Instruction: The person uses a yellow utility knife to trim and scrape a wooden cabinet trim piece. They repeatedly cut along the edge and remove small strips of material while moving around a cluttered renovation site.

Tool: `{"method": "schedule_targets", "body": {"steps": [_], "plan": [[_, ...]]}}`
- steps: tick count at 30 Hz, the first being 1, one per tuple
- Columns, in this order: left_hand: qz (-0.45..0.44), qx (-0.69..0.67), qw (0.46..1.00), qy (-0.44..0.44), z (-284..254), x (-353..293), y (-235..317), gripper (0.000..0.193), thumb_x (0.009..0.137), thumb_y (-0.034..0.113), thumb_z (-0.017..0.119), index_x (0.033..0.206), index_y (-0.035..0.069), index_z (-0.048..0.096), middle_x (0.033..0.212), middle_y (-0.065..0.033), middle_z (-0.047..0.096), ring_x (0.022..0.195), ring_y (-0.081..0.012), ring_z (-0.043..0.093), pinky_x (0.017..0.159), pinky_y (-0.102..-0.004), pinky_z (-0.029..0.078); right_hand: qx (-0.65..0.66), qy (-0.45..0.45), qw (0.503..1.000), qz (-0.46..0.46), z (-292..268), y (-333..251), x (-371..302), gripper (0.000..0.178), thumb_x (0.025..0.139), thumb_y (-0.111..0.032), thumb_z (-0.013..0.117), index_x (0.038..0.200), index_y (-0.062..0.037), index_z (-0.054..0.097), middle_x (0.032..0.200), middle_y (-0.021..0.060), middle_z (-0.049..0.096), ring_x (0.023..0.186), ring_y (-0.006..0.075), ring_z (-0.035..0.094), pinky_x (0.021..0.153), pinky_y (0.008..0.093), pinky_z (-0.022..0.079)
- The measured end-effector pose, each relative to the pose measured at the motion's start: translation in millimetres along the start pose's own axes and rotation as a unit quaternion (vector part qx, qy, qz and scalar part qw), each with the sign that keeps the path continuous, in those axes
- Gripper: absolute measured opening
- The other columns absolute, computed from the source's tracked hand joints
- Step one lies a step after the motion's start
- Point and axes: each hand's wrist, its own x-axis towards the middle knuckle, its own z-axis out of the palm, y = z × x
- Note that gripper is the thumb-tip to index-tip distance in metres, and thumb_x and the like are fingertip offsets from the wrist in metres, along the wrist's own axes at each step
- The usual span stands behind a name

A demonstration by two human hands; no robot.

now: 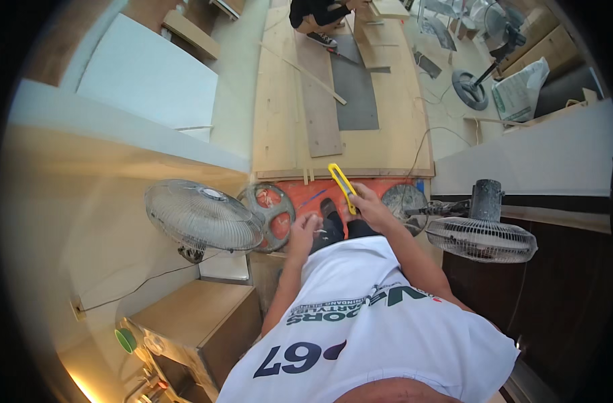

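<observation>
In front of my waist, my right hand (369, 207) is wrapped round a yellow snap-off utility knife (342, 185). The knife points forward and a little to the left; whether its blade is out cannot be made out. My left hand (307, 227) hangs a short way to the left, apart from the knife. Its fingers are curled together, and what they hold, if anything, is too small to make out. Beyond both hands lies a large plywood sheet (400, 144), bearing a long brown board (322, 127), a grey panel (357, 101) and thin wooden strips (310, 77).
A standing fan (202, 213) is close on my left, another fan (482, 239) on my right. Orange floor covering (306, 195) lies below my hands. At the plywood's far end a person (320, 17) crouches. A wooden cabinet (192, 305) stands behind at left; a cord (424, 144) crosses at right.
</observation>
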Motion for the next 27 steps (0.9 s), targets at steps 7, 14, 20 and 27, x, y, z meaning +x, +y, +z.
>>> {"method": "schedule_targets", "body": {"steps": [7,14,20,27], "plan": [[-0.029,0.005,0.999,-0.037,-7,88,86,0.028,0.099,0.027,0.055,0.115,0.004,0.06,0.095,-0.002,0.067,0.082,-0.008,0.061,0.071,-0.0218,0.049,-0.063,-0.02,0.997,-0.038,35,-69,91,0.035,0.102,-0.017,0.042,0.133,-0.0007,0.046,0.086,0.0041,0.058,0.068,0.0088,0.058,0.057,0.0251,0.056],[-0.084,-0.081,0.993,-0.027,-4,210,151,0.035,0.102,0.034,0.047,0.116,0.005,0.059,0.099,-0.0048,0.066,0.086,-0.0125,0.063,0.076,-0.0289,0.051,-0.166,-0.084,0.982,-0.039,38,-134,220,0.036,0.102,-0.015,0.041,0.134,0.0009,0.044,0.083,0.0046,0.056,0.064,0.0095,0.057,0.055,0.0249,0.054],[-0.137,-0.002,0.989,-0.047,-16,316,255,0.036,0.104,0.033,0.038,0.118,0.005,0.055,0.099,-0.0077,0.066,0.088,-0.016,0.065,0.075,-0.0305,0.052,-0.192,-0.051,0.979,-0.033,48,-233,326,0.027,0.101,-0.015,0.043,0.118,0.0034,0.052,0.071,0.0049,0.055,0.05,0.0118,0.053,0.047,0.0276,0.046],[-0.168,-0.007,0.986,-0.02,4,372,379,0.037,0.103,0.037,0.043,0.114,0.005,0.057,0.1,-0.005,0.066,0.087,-0.013,0.064,0.076,-0.0268,0.05,-0.22,-0.062,0.971,-0.064,83,-371,390,0.027,0.097,-0.018,0.047,0.113,0.0024,0.056,0.07,0.0106,0.059,0.056,0.0196,0.056,0.053,0.0343,0.046]]}}
